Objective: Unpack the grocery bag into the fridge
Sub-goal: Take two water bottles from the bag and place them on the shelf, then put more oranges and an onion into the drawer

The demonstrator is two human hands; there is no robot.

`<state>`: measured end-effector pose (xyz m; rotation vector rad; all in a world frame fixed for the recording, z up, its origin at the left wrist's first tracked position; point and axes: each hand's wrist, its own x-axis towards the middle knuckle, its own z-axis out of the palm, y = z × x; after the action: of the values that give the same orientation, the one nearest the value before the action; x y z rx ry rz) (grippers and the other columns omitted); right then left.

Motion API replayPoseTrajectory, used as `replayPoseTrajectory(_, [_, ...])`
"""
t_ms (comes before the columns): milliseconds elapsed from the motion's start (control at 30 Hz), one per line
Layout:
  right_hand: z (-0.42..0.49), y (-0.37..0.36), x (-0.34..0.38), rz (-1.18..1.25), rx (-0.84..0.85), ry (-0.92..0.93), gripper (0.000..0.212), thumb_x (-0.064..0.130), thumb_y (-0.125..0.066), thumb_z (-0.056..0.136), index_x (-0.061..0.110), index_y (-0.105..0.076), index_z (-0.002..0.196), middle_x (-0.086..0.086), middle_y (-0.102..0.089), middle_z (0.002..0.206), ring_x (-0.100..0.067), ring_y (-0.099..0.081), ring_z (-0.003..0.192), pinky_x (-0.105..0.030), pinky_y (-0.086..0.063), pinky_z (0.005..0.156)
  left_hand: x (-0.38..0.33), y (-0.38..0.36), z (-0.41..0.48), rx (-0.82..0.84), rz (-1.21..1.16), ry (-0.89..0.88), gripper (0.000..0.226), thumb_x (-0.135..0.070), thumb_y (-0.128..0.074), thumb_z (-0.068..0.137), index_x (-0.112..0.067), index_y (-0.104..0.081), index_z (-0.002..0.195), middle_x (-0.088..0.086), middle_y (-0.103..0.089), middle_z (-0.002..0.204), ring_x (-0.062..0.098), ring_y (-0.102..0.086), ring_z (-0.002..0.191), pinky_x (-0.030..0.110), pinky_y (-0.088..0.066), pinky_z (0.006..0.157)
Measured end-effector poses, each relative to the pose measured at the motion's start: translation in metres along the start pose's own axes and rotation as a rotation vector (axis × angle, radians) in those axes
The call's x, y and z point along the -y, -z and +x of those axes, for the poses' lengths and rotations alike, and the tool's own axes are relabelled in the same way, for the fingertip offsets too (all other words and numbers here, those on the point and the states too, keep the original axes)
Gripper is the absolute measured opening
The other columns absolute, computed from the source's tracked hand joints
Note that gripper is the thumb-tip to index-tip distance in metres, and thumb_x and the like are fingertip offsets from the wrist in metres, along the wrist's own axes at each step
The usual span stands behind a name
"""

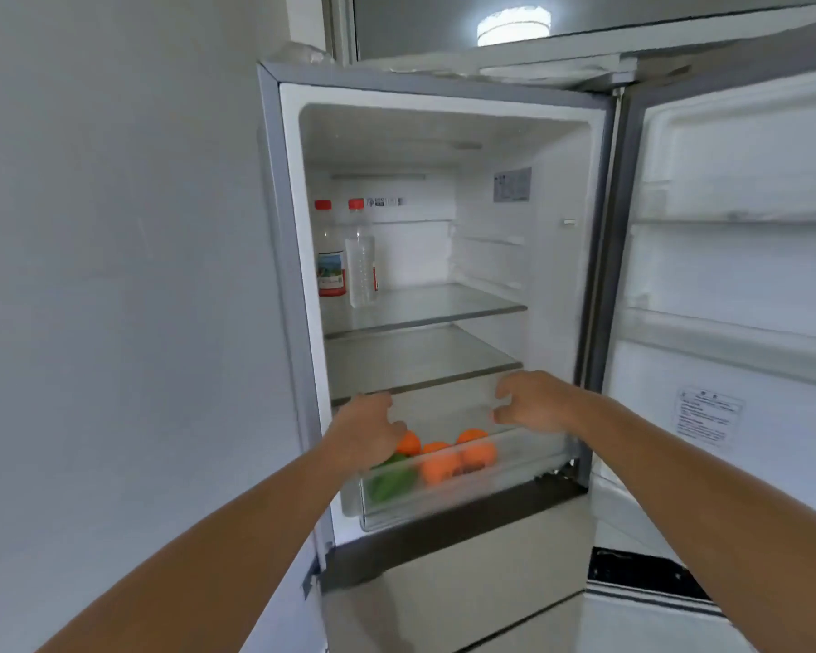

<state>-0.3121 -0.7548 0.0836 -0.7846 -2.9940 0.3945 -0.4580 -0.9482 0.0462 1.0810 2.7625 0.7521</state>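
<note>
Fridge (557, 275) is standing wide open, with the bottom drawer (467, 494) sitting pulled out just under both sets of fingers. Left hand (368, 431) is curling its fingers right against the oranges (477, 452), and I'm not managing to tell if it's gripping one or only touching. Right hand (533, 402) is hanging loosely curled, holding nothing. I'm guessing produce is going in, so next is probably pushing the drawer in evenly with both hands. Counting: three oranges I think, one green vegetable (389, 480) below the left fingertips, two bottles (361, 266) well above them. Grocery bag isn't showing anywhere.
</note>
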Motion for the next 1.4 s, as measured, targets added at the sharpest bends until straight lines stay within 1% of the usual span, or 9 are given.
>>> replayPoseTrajectory(133, [-0.037,-0.042,0.027,-0.043,0.094,0.042,0.035,0.031,-0.058,0.098,0.010,-0.062,0.126,-0.009,-0.059,0.126,-0.027,-0.057,0.115,-0.034,-0.044,0.095,0.045,-0.014,-0.040,0.055,0.010,0.037,0.040,-0.033,-0.054,0.095,-0.015,-0.055,0.131,0.005,-0.059,0.128,0.023,-0.060,0.108,0.033,-0.052,0.095])
replayPoseTrajectory(200, [-0.043,-0.066,0.037,-0.057,0.126,0.069,0.026,0.029,-0.061,0.095,0.011,-0.067,0.113,-0.008,-0.064,0.114,-0.027,-0.062,0.107,-0.034,-0.047,0.089,0.070,-0.018,-0.058,0.074,0.028,0.059,0.039,-0.032,-0.052,0.097,-0.014,-0.054,0.131,0.003,-0.057,0.131,0.024,-0.059,0.113,0.025,-0.046,0.093])
replayPoseTrajectory(333, [-0.047,-0.120,0.070,-0.036,0.250,0.084,0.039,0.041,-0.063,0.093,0.004,-0.070,0.101,-0.013,-0.069,0.101,-0.031,-0.065,0.094,-0.038,-0.050,0.085,0.128,-0.030,-0.100,0.104,0.080,0.151,0.045,-0.035,-0.050,0.100,-0.012,-0.048,0.139,0.007,-0.051,0.141,0.025,-0.050,0.126,0.028,-0.040,0.098])
replayPoseTrajectory(633, [-0.035,-0.233,0.130,-0.093,0.471,0.198,0.052,0.048,-0.059,0.094,0.017,-0.056,0.135,-0.001,-0.056,0.137,-0.023,-0.053,0.123,-0.035,-0.042,0.103,0.235,-0.089,-0.163,0.223,0.067,0.399,0.053,-0.038,-0.052,0.096,-0.017,-0.044,0.144,0.007,-0.046,0.146,0.025,-0.047,0.130,0.033,-0.041,0.100])
replayPoseTrajectory(733, [-0.030,-0.278,0.133,-0.084,0.548,0.235,0.048,0.048,-0.060,0.092,0.016,-0.059,0.127,-0.004,-0.060,0.131,-0.024,-0.056,0.117,-0.039,-0.045,0.101,0.259,-0.118,-0.181,0.266,0.029,0.471,0.053,-0.038,-0.053,0.095,-0.017,-0.045,0.143,0.007,-0.047,0.145,0.025,-0.047,0.130,0.033,-0.040,0.100])
replayPoseTrajectory(867, [-0.031,-0.336,0.128,-0.021,0.654,0.266,0.044,0.039,-0.056,0.097,0.003,-0.059,0.122,-0.018,-0.063,0.120,-0.032,-0.061,0.109,-0.039,-0.049,0.092,0.280,-0.170,-0.205,0.320,0.005,0.573,0.051,-0.039,-0.054,0.094,-0.020,-0.047,0.141,0.009,-0.049,0.139,0.027,-0.050,0.125,0.034,-0.042,0.098])
replayPoseTrajectory(1067, [-0.036,-0.439,0.107,-0.058,0.805,0.317,0.041,0.038,-0.055,0.099,0.012,-0.057,0.130,-0.008,-0.061,0.125,-0.025,-0.059,0.110,-0.035,-0.048,0.093,0.303,-0.270,-0.254,0.423,-0.042,0.709,0.049,-0.037,-0.054,0.093,-0.024,-0.047,0.140,0.006,-0.049,0.136,0.027,-0.052,0.122,0.038,-0.046,0.097])
replayPoseTrajectory(1267, [-0.051,-0.559,0.076,-0.149,0.920,0.325,0.040,0.036,-0.054,0.096,0.017,-0.056,0.131,-0.009,-0.063,0.127,-0.026,-0.060,0.111,-0.035,-0.049,0.089,0.333,-0.372,-0.293,0.539,-0.077,0.779,0.049,-0.034,-0.055,0.091,-0.023,-0.049,0.138,0.007,-0.052,0.129,0.028,-0.055,0.115,0.039,-0.051,0.089])
replayPoseTrajectory(1400, [-0.065,-0.639,0.050,-0.191,0.987,0.332,0.039,0.032,-0.053,0.097,0.012,-0.055,0.130,-0.011,-0.062,0.122,-0.029,-0.059,0.108,-0.036,-0.049,0.086,0.361,-0.441,-0.311,0.606,-0.080,0.774,0.049,-0.032,-0.054,0.091,-0.024,-0.048,0.138,0.007,-0.051,0.129,0.028,-0.054,0.115,0.040,-0.052,0.085])
